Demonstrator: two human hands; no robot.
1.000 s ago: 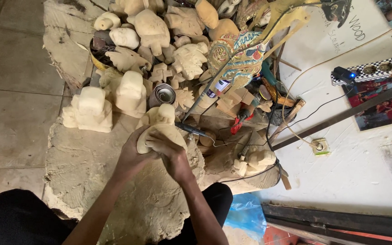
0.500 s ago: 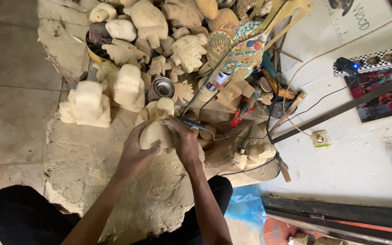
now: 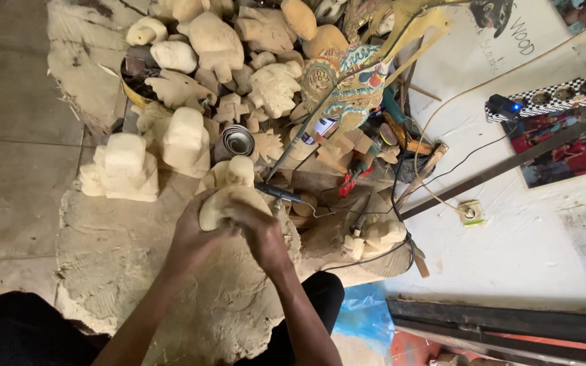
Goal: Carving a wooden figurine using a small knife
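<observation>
Both your hands, left hand (image 3: pixel 194 237) and right hand (image 3: pixel 260 234), grip the pale rounded wooden carving (image 3: pixel 228 201) mid-frame; you're shaping it, so hold it firm.

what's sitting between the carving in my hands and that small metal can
In the head view, another pale carving stands between the carving held in both hands and the metal can. It touches the held one; whether it touches the can is unclear.

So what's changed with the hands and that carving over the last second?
Little: the left hand and right hand keep gripping the pale wooden carving, the right shifting slightly over its top. The carved figures and metal tin behind stayed put.
</observation>
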